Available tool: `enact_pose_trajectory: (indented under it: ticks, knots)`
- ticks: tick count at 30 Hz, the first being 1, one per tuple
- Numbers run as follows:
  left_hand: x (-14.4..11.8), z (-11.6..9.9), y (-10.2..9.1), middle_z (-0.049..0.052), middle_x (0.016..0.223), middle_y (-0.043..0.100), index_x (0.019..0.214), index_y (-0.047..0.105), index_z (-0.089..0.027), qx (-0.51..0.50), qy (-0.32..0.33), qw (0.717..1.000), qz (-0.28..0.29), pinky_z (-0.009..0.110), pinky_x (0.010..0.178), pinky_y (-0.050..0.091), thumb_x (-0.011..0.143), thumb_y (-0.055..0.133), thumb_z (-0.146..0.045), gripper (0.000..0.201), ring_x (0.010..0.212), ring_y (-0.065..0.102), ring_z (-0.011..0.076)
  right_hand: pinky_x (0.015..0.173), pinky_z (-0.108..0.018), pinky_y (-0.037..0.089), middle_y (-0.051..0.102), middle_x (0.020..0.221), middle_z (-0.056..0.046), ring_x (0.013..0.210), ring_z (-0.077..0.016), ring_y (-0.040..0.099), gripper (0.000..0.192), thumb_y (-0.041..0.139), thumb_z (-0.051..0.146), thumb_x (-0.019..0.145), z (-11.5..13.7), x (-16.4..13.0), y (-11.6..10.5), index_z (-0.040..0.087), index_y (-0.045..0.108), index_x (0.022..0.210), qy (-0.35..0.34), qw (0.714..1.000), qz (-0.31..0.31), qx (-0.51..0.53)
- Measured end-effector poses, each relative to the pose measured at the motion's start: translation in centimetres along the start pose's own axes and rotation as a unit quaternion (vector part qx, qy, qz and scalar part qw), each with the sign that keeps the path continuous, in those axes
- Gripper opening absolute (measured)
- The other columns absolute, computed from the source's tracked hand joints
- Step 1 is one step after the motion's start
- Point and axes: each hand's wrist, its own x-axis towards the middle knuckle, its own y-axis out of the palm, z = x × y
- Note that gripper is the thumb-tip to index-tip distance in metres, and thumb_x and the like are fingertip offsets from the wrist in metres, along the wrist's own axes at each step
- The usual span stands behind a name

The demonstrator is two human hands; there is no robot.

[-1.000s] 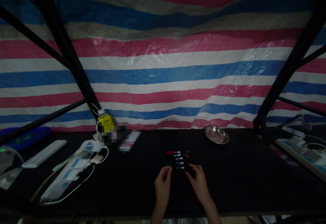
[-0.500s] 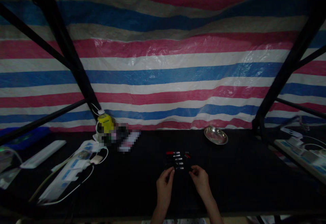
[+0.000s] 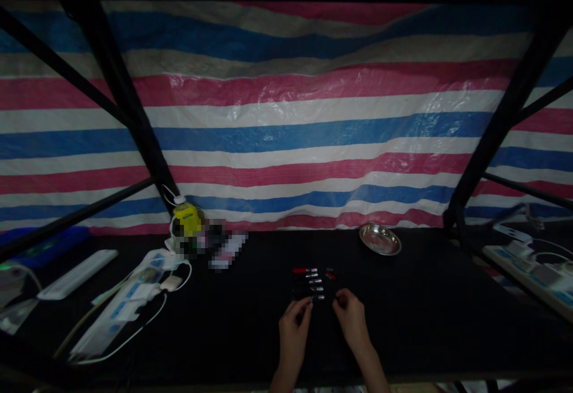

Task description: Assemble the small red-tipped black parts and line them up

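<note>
- Left hand point(image 3: 293, 327): entered from the bottom edge, forearm rising toward the middle of the black cloth-covered counter point(image 3: 425, 315); back of the hand turned up, fingers curled forward. The grip is seen drawn together at the fingertips, right at the near end of the row of small dark cylindrical pieces with silver and red ends point(image 3: 310, 285); whether one piece is actually pinched cannot be told in the dim light.
- Right hand point(image 3: 351, 321): entered from the bottom edge beside the left, forearm angled inward; back up, fingers bent, thumb and forefinger brought close together just right of the row's near end. Whether anything lies between them cannot be told.
- Row of small cylindrical pieces: laid on the counter just beyond both hands, centre of view. Each long axis is set left to right, the pieces stacked one behind another away from the person. The farthest piece shows a red body; the others are dark with pale metal ends. A separate small red-tipped piece point(image 3: 330, 274) lies just right of the row's far end.
- Round shiny metal dish point(image 3: 380, 240): placed farther back and to the right, well apart from the hands.
- Yellow-capped bottle point(image 3: 187, 219): stood at the back left.
- White power strips with cables point(image 3: 129, 297): spread along the left of the counter.
- Red, white and blue striped tarpaulin point(image 3: 286, 118): hung behind the counter.
</note>
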Motion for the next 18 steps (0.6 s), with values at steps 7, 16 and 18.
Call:
enact_pose_trajectory:
  ticks: [7, 16, 18]
  knots:
    - [-0.3, 0.5, 0.9, 0.007, 0.082, 0.07, 0.085, 0.071, -0.02, -0.01, -0.001, 0.999, 0.032, 0.029, 0.067, 0.052, 0.078, 0.053, -0.051, 0.036, 0.073, 0.064, 0.0181, 0.06, -0.029, 0.046, 0.064, 0.064, -0.005, 0.062, -0.0213, 0.062, 0.027, 0.053, 0.026, 0.064, -0.9, 0.4, 0.5, 0.015, 0.067, 0.084, 0.024, 0.999, 0.014, 0.016]
    - [-0.9, 0.3, 1.5, 0.005, 0.08, 0.069, 0.086, 0.071, -0.021, -0.012, 0.008, 0.997, 0.075, 0.026, 0.064, 0.051, 0.08, 0.053, -0.046, 0.031, 0.07, 0.063, 0.0167, 0.052, -0.027, 0.044, 0.063, 0.056, -0.002, 0.053, -0.0171, 0.057, 0.036, 0.067, 0.043, 0.057, 0.1, -0.1, 0.8, 0.013, 0.07, 0.077, 0.132, 0.96, 0.005, 0.245]
    - [-0.9, 0.0, 1.7, 0.005, 0.079, 0.069, 0.088, 0.071, -0.021, -0.016, 0.013, 0.996, 0.082, 0.025, 0.062, 0.05, 0.08, 0.053, -0.045, 0.031, 0.07, 0.063, 0.0163, 0.053, -0.027, 0.045, 0.064, 0.057, -0.003, 0.054, -0.0171, 0.057, 0.039, 0.071, 0.045, 0.054, 1.1, -0.7, 1.0, 0.014, 0.07, 0.077, 0.136, 0.949, 0.015, 0.283]
